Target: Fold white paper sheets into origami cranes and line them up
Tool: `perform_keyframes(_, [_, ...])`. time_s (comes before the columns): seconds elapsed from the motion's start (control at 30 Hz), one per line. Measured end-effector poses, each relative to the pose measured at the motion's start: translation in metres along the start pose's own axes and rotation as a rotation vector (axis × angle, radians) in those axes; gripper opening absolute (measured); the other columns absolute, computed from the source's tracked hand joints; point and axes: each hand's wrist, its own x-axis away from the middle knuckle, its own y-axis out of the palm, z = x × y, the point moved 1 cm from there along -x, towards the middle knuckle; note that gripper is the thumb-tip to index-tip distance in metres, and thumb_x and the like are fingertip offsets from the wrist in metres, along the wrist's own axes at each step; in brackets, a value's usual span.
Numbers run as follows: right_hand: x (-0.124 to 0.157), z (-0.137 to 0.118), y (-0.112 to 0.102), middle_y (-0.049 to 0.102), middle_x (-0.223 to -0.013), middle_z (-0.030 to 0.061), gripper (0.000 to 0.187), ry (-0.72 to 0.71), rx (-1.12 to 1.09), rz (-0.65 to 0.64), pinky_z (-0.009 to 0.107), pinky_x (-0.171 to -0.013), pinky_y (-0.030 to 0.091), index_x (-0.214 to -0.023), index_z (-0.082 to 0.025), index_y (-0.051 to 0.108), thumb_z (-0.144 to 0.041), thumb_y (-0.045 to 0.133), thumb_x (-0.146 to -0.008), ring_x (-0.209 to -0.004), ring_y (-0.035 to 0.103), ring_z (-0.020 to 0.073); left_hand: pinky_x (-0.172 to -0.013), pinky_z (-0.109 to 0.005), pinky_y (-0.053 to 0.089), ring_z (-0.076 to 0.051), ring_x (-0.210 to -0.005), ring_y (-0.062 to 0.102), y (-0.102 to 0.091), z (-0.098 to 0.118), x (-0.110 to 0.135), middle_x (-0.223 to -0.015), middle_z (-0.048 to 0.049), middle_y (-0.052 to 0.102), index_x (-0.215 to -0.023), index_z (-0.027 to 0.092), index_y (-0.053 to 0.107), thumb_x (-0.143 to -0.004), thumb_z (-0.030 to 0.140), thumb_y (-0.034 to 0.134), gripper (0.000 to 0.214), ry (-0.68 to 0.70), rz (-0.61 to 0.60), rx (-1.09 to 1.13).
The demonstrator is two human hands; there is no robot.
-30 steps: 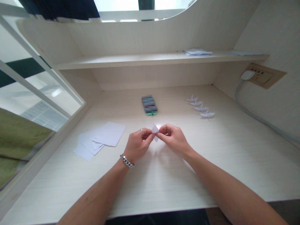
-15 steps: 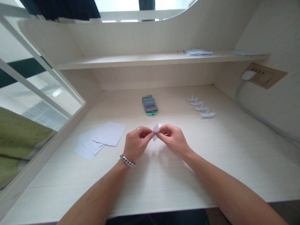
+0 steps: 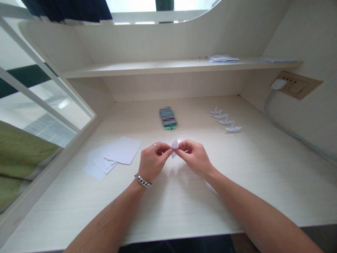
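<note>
A small folded piece of white paper (image 3: 174, 144) is pinched between both my hands just above the pale wooden desk (image 3: 168, 203). My left hand (image 3: 152, 162), with a ring and a metal bracelet, grips its left side with thumb and fingers closed. My right hand (image 3: 193, 156) pinches its right side in the same way. A loose pile of white paper sheets (image 3: 113, 156) lies to the left of my hands. Several finished paper cranes (image 3: 225, 121) stand in a row at the right rear.
A phone in a green case (image 3: 167, 118) lies behind my hands. A shelf (image 3: 158, 66) runs above the desk with papers (image 3: 222, 58) on it. A wall socket (image 3: 295, 84) with a plug and cable (image 3: 289, 131) is at the right. A window frame borders the left.
The folded paper and both hands have shifted slightly up and away from me; the pinch on the paper stays the same.
</note>
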Motion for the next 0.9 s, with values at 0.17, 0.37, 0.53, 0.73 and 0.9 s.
perform_keyframes(0.17, [0.000,0.000,0.000,0.071,-0.077,0.0062,0.015,-0.005,0.039,-0.001,0.030,-0.066,0.053,-0.080,-0.017,0.068,-0.031,0.070,-0.077,-0.071,0.067,0.0188,-0.060,-0.026,0.056,-0.016,-0.062,0.069,-0.001,0.003,0.000,-0.072,-0.0038,0.075,-0.077,0.018,0.072,-0.075,0.033,0.073,0.015,0.013,0.001,-0.066])
perform_keyframes(0.37, [0.002,0.000,0.002,0.073,-0.081,0.0069,0.013,-0.013,0.061,-0.012,0.031,-0.069,0.053,-0.083,-0.017,0.071,-0.028,0.067,-0.078,-0.073,0.068,0.0197,-0.060,-0.025,0.055,-0.015,-0.062,0.068,0.000,0.007,0.000,-0.073,-0.0033,0.073,-0.077,0.017,0.070,-0.078,0.029,0.069,0.012,0.066,-0.010,-0.150])
perform_keyframes(0.53, [0.004,-0.001,0.002,0.074,-0.080,0.0057,0.011,-0.027,0.045,-0.004,0.030,-0.070,0.054,-0.082,-0.018,0.070,-0.028,0.066,-0.079,-0.073,0.069,0.0200,-0.062,-0.024,0.053,-0.014,-0.062,0.066,0.001,0.013,0.003,-0.070,-0.0011,0.071,-0.075,0.018,0.067,-0.078,0.023,0.067,0.007,0.143,0.001,-0.238])
perform_keyframes(0.73, [0.005,-0.002,0.003,0.074,-0.083,0.0056,0.011,-0.054,0.037,0.003,0.032,-0.075,0.056,-0.085,-0.019,0.073,-0.026,0.064,-0.081,-0.077,0.071,0.0212,-0.064,-0.023,0.053,-0.014,-0.064,0.068,0.002,0.013,0.004,-0.074,-0.0012,0.074,-0.081,0.019,0.069,-0.081,0.024,0.065,0.007,0.160,-0.002,-0.213])
perform_keyframes(0.9, [0.007,-0.003,0.004,0.076,-0.091,0.0050,0.017,-0.089,-0.002,-0.008,0.034,-0.079,0.057,-0.093,-0.021,0.075,-0.027,0.063,-0.084,-0.083,0.072,0.0223,-0.066,-0.024,0.054,-0.015,-0.065,0.069,0.004,0.010,0.004,-0.077,-0.0021,0.075,-0.083,0.019,0.072,-0.080,0.025,0.067,0.009,0.175,0.029,-0.209])
